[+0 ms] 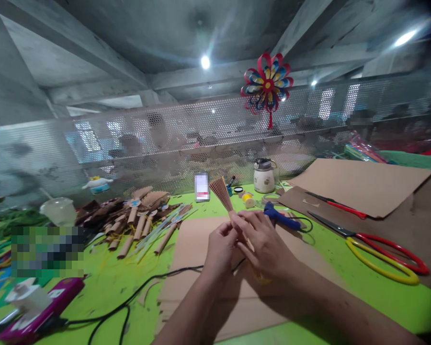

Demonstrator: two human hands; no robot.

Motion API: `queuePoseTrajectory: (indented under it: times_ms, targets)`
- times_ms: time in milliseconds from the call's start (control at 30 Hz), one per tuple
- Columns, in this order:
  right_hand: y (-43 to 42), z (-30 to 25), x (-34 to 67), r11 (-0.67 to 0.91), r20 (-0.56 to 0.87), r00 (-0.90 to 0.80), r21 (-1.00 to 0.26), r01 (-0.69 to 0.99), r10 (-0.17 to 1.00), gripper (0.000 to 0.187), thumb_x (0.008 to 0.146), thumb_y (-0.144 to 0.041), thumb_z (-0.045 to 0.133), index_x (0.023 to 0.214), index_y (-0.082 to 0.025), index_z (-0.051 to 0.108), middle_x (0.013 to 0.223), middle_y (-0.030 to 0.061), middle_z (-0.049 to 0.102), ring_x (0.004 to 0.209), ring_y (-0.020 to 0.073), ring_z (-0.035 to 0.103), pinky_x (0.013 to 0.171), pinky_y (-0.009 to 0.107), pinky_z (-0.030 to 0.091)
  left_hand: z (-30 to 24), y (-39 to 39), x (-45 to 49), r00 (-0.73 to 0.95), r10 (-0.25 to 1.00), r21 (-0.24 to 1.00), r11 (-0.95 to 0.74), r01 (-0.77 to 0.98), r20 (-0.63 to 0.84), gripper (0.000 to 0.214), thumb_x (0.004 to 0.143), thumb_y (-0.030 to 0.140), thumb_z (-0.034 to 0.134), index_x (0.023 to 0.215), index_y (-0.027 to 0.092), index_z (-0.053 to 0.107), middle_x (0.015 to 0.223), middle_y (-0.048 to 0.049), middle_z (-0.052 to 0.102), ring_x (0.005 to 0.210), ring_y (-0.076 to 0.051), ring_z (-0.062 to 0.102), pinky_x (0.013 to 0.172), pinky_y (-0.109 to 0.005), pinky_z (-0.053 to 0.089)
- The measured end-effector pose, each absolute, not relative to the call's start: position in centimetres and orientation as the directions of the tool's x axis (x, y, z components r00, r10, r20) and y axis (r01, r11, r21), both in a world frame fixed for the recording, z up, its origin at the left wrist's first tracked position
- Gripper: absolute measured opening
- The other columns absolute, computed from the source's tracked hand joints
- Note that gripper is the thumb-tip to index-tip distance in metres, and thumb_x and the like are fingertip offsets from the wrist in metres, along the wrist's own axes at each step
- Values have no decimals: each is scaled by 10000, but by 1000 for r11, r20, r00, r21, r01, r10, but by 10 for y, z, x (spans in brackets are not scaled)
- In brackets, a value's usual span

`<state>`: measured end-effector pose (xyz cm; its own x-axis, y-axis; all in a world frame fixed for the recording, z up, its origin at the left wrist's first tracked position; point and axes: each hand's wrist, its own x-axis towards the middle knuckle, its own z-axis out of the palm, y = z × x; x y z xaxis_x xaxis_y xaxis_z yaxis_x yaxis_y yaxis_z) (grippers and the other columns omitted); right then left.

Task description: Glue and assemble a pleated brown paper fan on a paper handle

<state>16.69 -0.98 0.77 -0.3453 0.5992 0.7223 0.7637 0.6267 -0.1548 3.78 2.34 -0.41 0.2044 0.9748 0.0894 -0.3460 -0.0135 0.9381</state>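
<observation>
A pleated brown paper fan (221,192) rises from between my two hands, its folds spreading at the top. My left hand (221,244) pinches its narrow lower part from the left. Around the same part from the right, my right hand (260,239) has its fingers closed; the lower end is largely hidden by them. Under both hands lies a stack of brown kraft paper (192,249). A blue glue gun (282,219) rests just beyond my right hand, and a spool of yellow thread (248,200) stands behind it.
Large scissors (359,237) with red and yellow handles and a smaller red-handled pair (339,205) lie right. Brown paper rolls and fans (138,223) are piled left. A black cable (154,277) crosses the green table from a purple power strip (45,311). A white jug (264,177) stands behind.
</observation>
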Motion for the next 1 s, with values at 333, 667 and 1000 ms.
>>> queuePoseTrajectory:
  times_ms: [333, 667, 1000]
  targets:
    - [-6, 6, 168, 646, 709, -286, -305, 700, 645, 296, 817, -100, 557, 1106, -147, 512, 1082, 115, 523, 1022, 261, 452, 909, 432, 427, -8, 22, 40, 223, 973, 963, 1, -270, 61, 300, 647, 327, 745, 859, 119, 703, 759, -48, 652, 695, -149, 565, 628, -241, 436]
    - [-5, -2, 167, 615, 786, -94, -397, 681, 611, 369, 842, -180, 557, 1200, -173, 465, 1084, 119, 522, 1016, 255, 493, 874, 427, 455, 8, 28, 31, 55, 997, 898, -19, -440, 48, 281, 610, 317, 786, 791, 120, 702, 793, -58, 690, 659, -122, 596, 621, -218, 456]
    - [-7, -16, 152, 637, 702, -90, -577, 512, 707, 252, 869, -135, 497, 1111, -196, 527, 1007, 77, 616, 922, 209, 574, 813, 357, 480, 11, 32, 28, 17, 994, 819, -76, -569, 104, 268, 643, 249, 784, 840, 110, 665, 815, -48, 673, 772, -130, 612, 787, -266, 500]
